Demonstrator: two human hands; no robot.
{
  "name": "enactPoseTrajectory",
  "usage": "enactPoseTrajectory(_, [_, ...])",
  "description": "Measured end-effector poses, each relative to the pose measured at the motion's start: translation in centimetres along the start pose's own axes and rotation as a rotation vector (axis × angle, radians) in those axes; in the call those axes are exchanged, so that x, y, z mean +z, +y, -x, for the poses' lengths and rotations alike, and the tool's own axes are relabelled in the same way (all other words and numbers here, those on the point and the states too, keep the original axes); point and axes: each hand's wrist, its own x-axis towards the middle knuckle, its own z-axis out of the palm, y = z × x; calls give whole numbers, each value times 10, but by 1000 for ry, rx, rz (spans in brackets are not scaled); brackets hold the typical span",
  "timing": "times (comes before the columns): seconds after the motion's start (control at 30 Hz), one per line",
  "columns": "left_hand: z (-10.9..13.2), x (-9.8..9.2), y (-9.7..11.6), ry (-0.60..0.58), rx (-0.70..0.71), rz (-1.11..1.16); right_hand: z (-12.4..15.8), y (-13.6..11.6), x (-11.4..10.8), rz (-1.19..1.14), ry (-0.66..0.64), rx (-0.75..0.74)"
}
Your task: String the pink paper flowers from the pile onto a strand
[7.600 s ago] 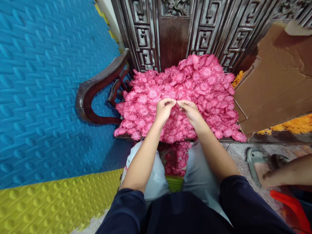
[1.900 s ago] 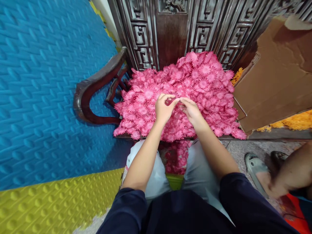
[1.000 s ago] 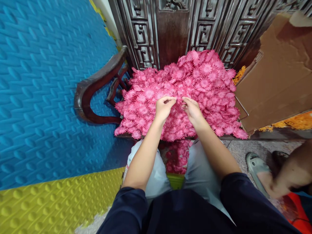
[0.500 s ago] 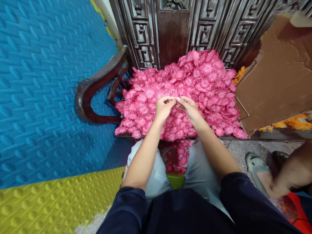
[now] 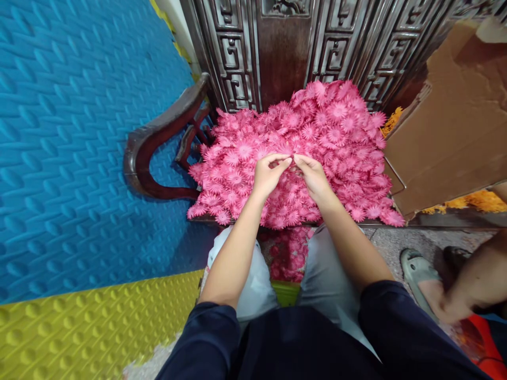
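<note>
A broad heap of pink flower heads (image 5: 336, 137) covers the seat of a dark wooden bench. Above the middle of the heap, my left hand (image 5: 271, 171) has thumb and index finger pinched at the tips. Just to its right my right hand (image 5: 312, 174) is pinched too, its fingertips almost meeting those of the left. Whatever lies between the fingertips is too small to make out; a tiny dark pink speck shows there. Several pink flowers (image 5: 291, 253) also lie below the bench edge, between my knees.
A curved wooden armrest (image 5: 137, 163) stands at the left over blue matting (image 5: 79, 132). Brown cardboard (image 5: 459, 126) leans at the right, with orange flowers (image 5: 481, 200) beside it. Another person's foot in a grey clog (image 5: 420, 272) is at the lower right.
My fingertips have moved slightly apart, the right hand shifting a little to the right. Both hands remain pinched over the heap.
</note>
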Motion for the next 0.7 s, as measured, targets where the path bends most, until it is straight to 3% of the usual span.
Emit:
enactPoseTrajectory(0.2, [2, 3, 6, 54, 16, -78, -3, 5, 0, 4, 67, 29])
enactPoseTrajectory(0.7, [-1, 5, 1, 66, -110, 161, 6, -7, 5, -87, -72, 81])
